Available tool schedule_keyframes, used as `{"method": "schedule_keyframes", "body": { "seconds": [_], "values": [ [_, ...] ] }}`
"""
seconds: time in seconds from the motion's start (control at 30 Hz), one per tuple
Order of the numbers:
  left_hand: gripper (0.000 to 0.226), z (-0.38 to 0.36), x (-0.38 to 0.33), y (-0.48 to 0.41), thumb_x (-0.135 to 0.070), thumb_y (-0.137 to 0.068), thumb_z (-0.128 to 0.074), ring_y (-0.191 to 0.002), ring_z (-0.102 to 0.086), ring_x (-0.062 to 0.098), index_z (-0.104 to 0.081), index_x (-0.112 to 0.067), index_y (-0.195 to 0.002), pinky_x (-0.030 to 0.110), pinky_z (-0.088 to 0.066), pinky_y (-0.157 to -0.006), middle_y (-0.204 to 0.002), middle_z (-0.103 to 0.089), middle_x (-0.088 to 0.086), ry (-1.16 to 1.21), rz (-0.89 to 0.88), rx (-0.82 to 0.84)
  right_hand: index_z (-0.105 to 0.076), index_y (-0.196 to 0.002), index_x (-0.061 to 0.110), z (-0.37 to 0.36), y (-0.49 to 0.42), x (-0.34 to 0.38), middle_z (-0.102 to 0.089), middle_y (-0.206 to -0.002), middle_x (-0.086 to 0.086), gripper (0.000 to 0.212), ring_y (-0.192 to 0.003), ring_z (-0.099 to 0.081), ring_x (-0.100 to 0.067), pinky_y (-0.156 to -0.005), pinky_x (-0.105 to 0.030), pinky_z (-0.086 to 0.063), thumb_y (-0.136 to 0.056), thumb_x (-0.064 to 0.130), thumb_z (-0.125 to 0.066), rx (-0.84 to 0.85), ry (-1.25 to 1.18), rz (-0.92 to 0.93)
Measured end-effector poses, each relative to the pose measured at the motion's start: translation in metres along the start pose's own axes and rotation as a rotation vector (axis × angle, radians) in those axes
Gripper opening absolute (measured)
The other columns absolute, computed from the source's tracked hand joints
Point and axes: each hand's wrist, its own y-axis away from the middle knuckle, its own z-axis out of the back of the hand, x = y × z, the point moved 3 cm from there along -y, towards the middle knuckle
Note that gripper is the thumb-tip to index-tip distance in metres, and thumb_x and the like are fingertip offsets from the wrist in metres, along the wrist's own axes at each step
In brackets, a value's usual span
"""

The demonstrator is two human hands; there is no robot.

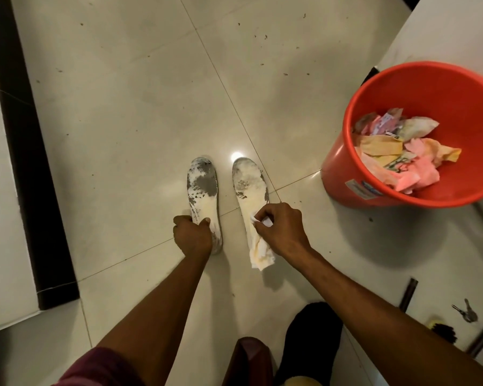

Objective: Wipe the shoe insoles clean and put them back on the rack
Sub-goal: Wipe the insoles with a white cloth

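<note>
1. Two worn insoles lie side by side on the tiled floor (117, 112), a little apart. Their long axes run near to far, heels near and toes far, both leaning slightly left at the far end.
2. The left insole (203, 188) has grey patches over its far half. The left hand (193, 235) grips its near heel end, fingers curled round the edge and thumb on top.
3. The right insole (250, 185) lies just right of it. The right hand (282, 227) pinches a crumpled white cloth (261, 253) between thumb and fingers and presses it on the near half, so that insole's heel is covered.
4. Each hand sits at the near end of its own insole, so the dirt lies further along the long axis. A wiping stroke would probably run away from the body.
5. An orange bucket (336, 174) of crumpled paper stands well to the right.
6. No rack is in view, and both insoles look far from clean.
</note>
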Motion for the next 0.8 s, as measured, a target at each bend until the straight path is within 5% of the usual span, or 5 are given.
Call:
{"method": "schedule_keyframes", "body": {
  "seconds": [0.13,0.3,0.47,0.67,0.8],
  "values": [
    [0.04,0.008,-0.003,-0.003,-0.027,-0.082,-0.082,-0.107,-0.068,0.036,-0.071,-0.005,-0.113,0.037,-0.053,-0.088,-0.111,-0.074,0.015,0.083,0.018,0.05,-0.076,-0.088,0.016,-0.003,0.004,0.007,-0.073,-0.089,0.004,0.005,-0.08,-0.064,-0.006,-0.057,-0.001,-0.036,-0.083,0.016,-0.076,0.012,-0.017,0.014],
    [0.029,0.04,-0.038,0.028,-0.023,-0.085,-0.081,-0.098,-0.069,0.033,-0.065,-0.018,-0.108,0.053,-0.062,-0.082,-0.111,-0.073,0.008,0.352,0.046,0.217,-0.077,-0.091,0.017,0.014,0.009,0.037,-0.075,-0.091,0.004,0.008,-0.08,-0.064,-0.003,-0.061,0.0,-0.037,-0.083,0.015,-0.076,-0.007,-0.03,0.076],
    [0.032,0.096,-0.129,0.086,-0.007,-0.096,-0.067,-0.098,-0.076,0.03,-0.063,-0.02,-0.125,0.054,-0.063,-0.078,-0.111,-0.077,0.006,0.598,-0.219,0.602,-0.076,-0.094,0.022,0.083,0.018,0.117,-0.074,-0.095,0.011,0.015,-0.086,-0.063,0.0,-0.071,0.003,-0.037,-0.083,0.013,-0.074,-0.115,-0.022,0.235],
    [0.037,0.182,-0.228,0.192,-0.007,-0.105,-0.051,-0.11,-0.072,0.032,-0.059,-0.027,-0.136,0.044,-0.061,-0.074,-0.122,-0.075,0.006,0.749,-0.48,0.912,-0.075,-0.099,0.024,0.207,0.071,0.222,-0.072,-0.101,0.006,0.027,-0.095,-0.064,-0.009,-0.077,-0.01,-0.036,-0.08,0.008,-0.065,-0.457,0.044,0.336],
    [0.039,0.26,-0.28,0.269,-0.006,-0.105,-0.05,-0.116,-0.069,0.038,-0.06,-0.029,-0.134,0.062,-0.053,-0.093,-0.123,-0.074,0.011,0.813,-0.65,1.06,-0.073,-0.108,0.02,0.269,0.15,0.291,-0.065,-0.105,0.0,0.028,-0.098,-0.06,-0.017,-0.083,-0.013,-0.04,-0.08,0.017,-0.071,-0.57,0.204,0.492]
  ]
}}
